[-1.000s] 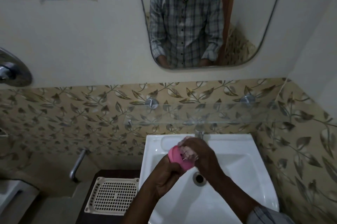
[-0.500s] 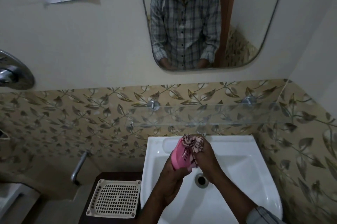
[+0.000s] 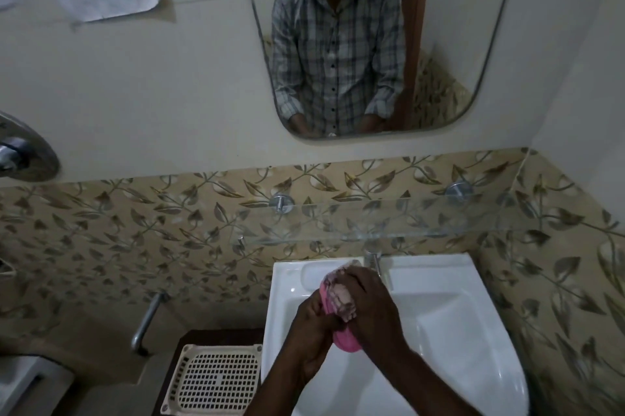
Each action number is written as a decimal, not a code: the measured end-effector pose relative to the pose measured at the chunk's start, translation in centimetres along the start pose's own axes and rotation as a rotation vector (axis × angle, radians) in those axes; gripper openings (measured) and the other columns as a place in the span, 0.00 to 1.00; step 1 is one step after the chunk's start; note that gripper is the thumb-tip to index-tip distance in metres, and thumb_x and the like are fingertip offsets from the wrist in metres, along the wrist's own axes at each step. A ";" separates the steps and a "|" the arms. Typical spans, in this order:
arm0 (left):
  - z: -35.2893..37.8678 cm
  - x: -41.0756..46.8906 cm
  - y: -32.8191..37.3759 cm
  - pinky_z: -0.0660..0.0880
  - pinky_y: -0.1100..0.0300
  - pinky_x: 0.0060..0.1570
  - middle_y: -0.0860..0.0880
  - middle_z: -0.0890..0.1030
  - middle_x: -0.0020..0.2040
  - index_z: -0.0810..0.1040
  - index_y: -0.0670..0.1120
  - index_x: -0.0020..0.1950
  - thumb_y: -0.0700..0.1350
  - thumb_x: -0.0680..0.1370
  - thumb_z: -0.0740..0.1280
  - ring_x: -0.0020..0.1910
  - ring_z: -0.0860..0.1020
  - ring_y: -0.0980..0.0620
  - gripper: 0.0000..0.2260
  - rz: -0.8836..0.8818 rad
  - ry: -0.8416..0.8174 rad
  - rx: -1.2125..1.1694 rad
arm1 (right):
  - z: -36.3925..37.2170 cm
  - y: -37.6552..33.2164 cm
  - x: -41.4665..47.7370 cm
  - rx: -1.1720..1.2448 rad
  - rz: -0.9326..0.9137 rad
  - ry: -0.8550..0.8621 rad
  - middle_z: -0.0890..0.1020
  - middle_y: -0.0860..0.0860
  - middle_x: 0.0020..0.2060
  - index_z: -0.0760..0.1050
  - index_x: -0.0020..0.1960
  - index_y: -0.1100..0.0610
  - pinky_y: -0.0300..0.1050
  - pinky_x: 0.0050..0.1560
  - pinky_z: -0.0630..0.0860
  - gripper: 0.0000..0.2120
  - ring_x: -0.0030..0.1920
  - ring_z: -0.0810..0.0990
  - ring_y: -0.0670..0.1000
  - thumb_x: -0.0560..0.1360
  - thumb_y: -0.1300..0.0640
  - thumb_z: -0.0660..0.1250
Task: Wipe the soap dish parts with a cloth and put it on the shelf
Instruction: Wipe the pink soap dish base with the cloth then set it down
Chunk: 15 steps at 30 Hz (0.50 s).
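Hands meet over the white sink (image 3: pixel 439 331): the left hand (image 3: pixel 313 331) grips the pink soap dish (image 3: pixel 345 341) from the left, fingers closed around it, while the right hand (image 3: pixel 373 307) presses a bunched patterned cloth (image 3: pixel 341 297) onto its upper part, fingers curled over the cloth. Half a second ago the cloth sat at the dish's top end; now it has slid lower and covers more pink. Left of the sink lies a cream slotted tray (image 3: pixel 216 378). Beyond, the glass shelf (image 3: pixel 389 222) sits under the mirror (image 3: pixel 439 43).
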<state>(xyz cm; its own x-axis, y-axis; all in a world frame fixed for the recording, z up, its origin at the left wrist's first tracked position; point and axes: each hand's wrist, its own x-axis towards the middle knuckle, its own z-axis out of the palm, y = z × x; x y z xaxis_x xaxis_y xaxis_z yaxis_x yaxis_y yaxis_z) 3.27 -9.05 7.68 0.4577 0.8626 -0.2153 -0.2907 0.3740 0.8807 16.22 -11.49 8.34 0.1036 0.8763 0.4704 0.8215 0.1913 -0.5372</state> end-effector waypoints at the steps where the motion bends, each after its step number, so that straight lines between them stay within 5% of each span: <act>1: 0.1 -0.1 -0.4 0.80 0.52 0.54 0.38 0.83 0.60 0.80 0.42 0.65 0.25 0.68 0.63 0.60 0.82 0.40 0.27 0.025 0.024 0.054 | 0.1 -0.5 -0.3 0.002 0.164 0.005 0.82 0.56 0.53 0.80 0.59 0.58 0.50 0.52 0.81 0.20 0.54 0.80 0.57 0.66 0.64 0.72; 3: 0.0 -0.4 -0.7 0.81 0.50 0.48 0.37 0.85 0.54 0.82 0.44 0.61 0.28 0.68 0.62 0.51 0.85 0.39 0.25 0.061 0.082 0.148 | -0.1 -1.5 -0.8 0.029 0.455 -0.124 0.84 0.52 0.50 0.80 0.58 0.56 0.46 0.51 0.81 0.15 0.52 0.83 0.53 0.71 0.61 0.69; 5: -0.4 -0.6 -0.7 0.79 0.54 0.36 0.35 0.85 0.44 0.83 0.42 0.59 0.31 0.66 0.63 0.36 0.84 0.40 0.23 0.101 0.143 0.208 | -0.1 -2.0 -1.4 0.186 0.602 -0.244 0.84 0.44 0.28 0.80 0.40 0.52 0.34 0.30 0.78 0.03 0.30 0.83 0.40 0.69 0.59 0.70; 7: -0.8 -0.4 -0.7 0.76 0.57 0.32 0.35 0.85 0.40 0.83 0.40 0.58 0.32 0.64 0.63 0.33 0.81 0.45 0.23 0.096 0.190 0.263 | -0.1 -2.1 -1.5 0.293 0.674 -0.234 0.76 0.42 0.16 0.71 0.28 0.51 0.27 0.16 0.66 0.15 0.18 0.75 0.35 0.70 0.63 0.69; 12: -0.6 0.0 1.1 0.81 0.53 0.38 0.40 0.87 0.44 0.84 0.45 0.56 0.35 0.70 0.66 0.40 0.85 0.43 0.17 0.085 0.156 0.371 | 0.5 -2.6 -1.1 0.400 0.658 -0.095 0.82 0.57 0.30 0.76 0.43 0.59 0.50 0.24 0.80 0.04 0.23 0.81 0.53 0.73 0.66 0.64; 15: -1.8 0.4 2.0 0.81 0.45 0.53 0.40 0.87 0.51 0.82 0.44 0.58 0.28 0.75 0.63 0.52 0.84 0.40 0.18 0.049 0.174 0.265 | 0.0 -2.1 -1.6 0.564 0.608 -0.143 0.82 0.53 0.26 0.80 0.47 0.53 0.43 0.21 0.76 0.07 0.22 0.80 0.51 0.76 0.63 0.64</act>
<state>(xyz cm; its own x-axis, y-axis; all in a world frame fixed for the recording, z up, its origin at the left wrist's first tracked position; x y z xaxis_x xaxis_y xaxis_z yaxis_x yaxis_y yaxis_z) 1.30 -7.32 8.61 0.2917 0.9312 -0.2187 -0.0698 0.2488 0.9660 14.29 -13.25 8.73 0.3341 0.9385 -0.0867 0.2382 -0.1731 -0.9557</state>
